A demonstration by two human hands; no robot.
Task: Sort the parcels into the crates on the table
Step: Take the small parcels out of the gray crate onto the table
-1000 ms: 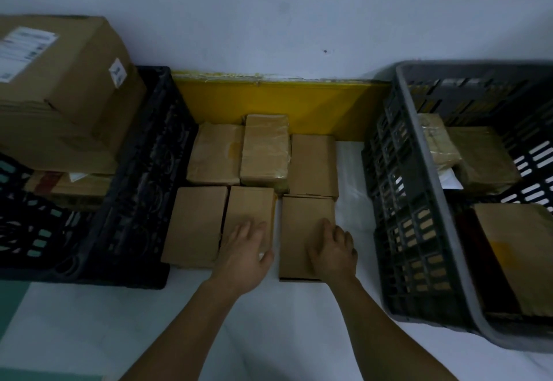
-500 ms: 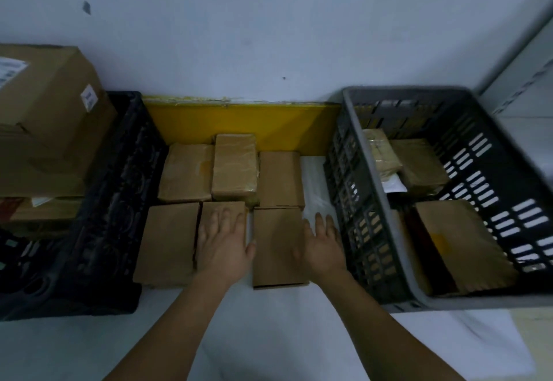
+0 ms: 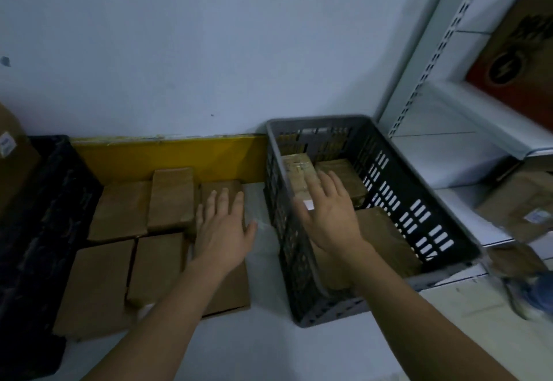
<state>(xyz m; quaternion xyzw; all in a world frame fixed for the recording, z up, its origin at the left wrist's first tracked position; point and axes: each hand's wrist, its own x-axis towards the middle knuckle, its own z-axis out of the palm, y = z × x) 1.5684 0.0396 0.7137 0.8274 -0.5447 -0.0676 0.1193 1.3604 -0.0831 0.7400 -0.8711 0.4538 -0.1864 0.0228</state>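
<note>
We find the left hand (image 3: 223, 231) spread flat, fingers straight, above the brown cardboard parcels (image 3: 155, 240) that lie in two rows on the white table (image 3: 254, 347); whether it touches them we cannot tell. The right hand (image 3: 327, 216) is likewise released, fingers extended, grasping nothing, held over the near left rim of the grey slatted plastic crate (image 3: 398, 198). That crate holds further brown parcels, one of them a tape-wrapped parcel (image 3: 297, 171) just beyond the fingertips. A black plastic crate (image 3: 39, 216) stands at the left of the rows. A yellow board (image 3: 167, 156) backs them against the wall. White metal shelving (image 3: 466, 129) stands to the right.
</note>
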